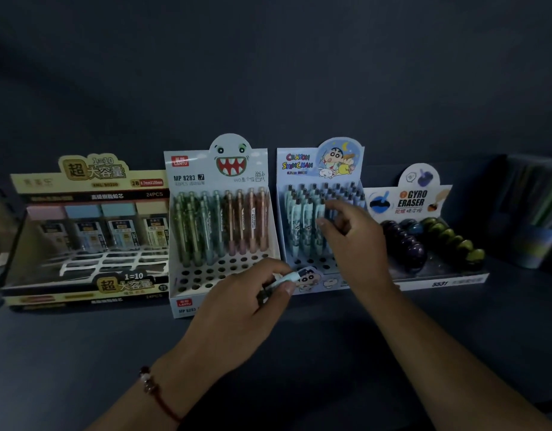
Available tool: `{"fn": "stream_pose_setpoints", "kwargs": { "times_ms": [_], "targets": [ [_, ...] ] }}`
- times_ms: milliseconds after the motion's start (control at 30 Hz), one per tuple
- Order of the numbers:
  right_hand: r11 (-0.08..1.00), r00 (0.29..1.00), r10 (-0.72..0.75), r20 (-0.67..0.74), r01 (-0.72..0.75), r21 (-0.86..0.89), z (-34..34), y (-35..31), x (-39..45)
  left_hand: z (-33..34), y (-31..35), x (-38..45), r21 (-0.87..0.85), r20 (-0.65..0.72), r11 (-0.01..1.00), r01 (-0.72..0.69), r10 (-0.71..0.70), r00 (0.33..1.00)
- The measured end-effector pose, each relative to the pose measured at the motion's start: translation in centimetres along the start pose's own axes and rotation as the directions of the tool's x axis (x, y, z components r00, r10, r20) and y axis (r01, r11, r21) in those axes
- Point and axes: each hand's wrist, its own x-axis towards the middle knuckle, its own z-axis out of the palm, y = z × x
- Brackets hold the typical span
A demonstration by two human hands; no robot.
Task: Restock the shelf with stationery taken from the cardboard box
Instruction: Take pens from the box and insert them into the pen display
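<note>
Before the Crayon Shinchan display box [302,169], your left hand [237,309] pinches a smooth pale-blue mechanical pencil [282,279] near the box's perforated front tray. Your right hand [355,241], fingers loosely spread and holding nothing, reaches at the upright pencils racked inside it.

Four display boxes [225,213] abreast on the shelf [82,353] (pencils [237,222] inside).

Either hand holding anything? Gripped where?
Left hand pinches a light blue pen by its lower barrel. Right hand holds nothing; its fingers spread over the Crayon Shinchan pen box.
</note>
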Motion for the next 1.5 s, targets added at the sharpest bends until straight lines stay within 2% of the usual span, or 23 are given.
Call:
{"fn": "stream_pose_setpoints", "kwargs": {
  "times_ms": [100,233,367,500,633,767,900,1133,1367,1500],
  "targets": [
    [0.994,0.996,0.07,0.047,-0.073,0.079,-0.6,-0.8,-0.7,-0.1,0.2,-0.2,-0.012,-0.006,1.0,-0.009,0.009,1.0],
    [0.982,0.989,0.093,0.111,-0.109,0.151,-2.3,-3.3,-2.5,-0.3,0.4,-0.3,-0.053,-0.04,0.998,0.018,-0.02,0.999],
    [0.972,0.95,0.095,0.298,-0.153,0.177,-4.6,-5.1,-7.4,-0.3,0.6,-0.2,-0.026,-0.058,1.0,0.016,-0.017,0.998],
    [0.935,0.905,0.142,0.401,-0.256,0.246,-6.1,-5.1,-11.3,-0.1,1.0,-0.2,0.003,-0.058,1.0,0.018,-0.018,0.998],
    [0.904,0.896,0.152,0.418,-0.297,0.307,-6.4,-5.0,-11.8,0.3,1.4,-0.5,-0.008,-0.02,1.0,0.009,-0.009,1.0],
    [0.915,0.881,0.127,0.456,-0.282,0.29,-6.5,-5.3,-11.9,0.7,1.9,-0.8,-0.049,0.046,0.999,-0.006,0.009,0.999],
    [0.923,0.905,0.142,0.401,-0.268,0.278,-6.5,-5.2,-12.3,1.0,2.2,-1.1,-0.068,0.081,0.997,-0.037,0.043,0.996],
    [0.88,0.922,0.188,0.339,-0.312,0.359,-6.6,-4.7,-12.3,0.8,2.2,-1.2,-0.04,0.084,0.995,-0.096,0.099,0.992],
    [0.624,0.887,0.413,0.204,-0.439,0.647,-7.2,-3.3,-11.1,0.6,1.8,-1.2,0.0,0.023,0.994,-0.108,0.108,0.994],
    [0.589,0.886,0.454,0.097,-0.38,0.713,-8.2,-3.1,-8.8,0.4,1.4,-1.2,0.088,-0.027,0.982,-0.166,0.169,0.985]
  ]
}}
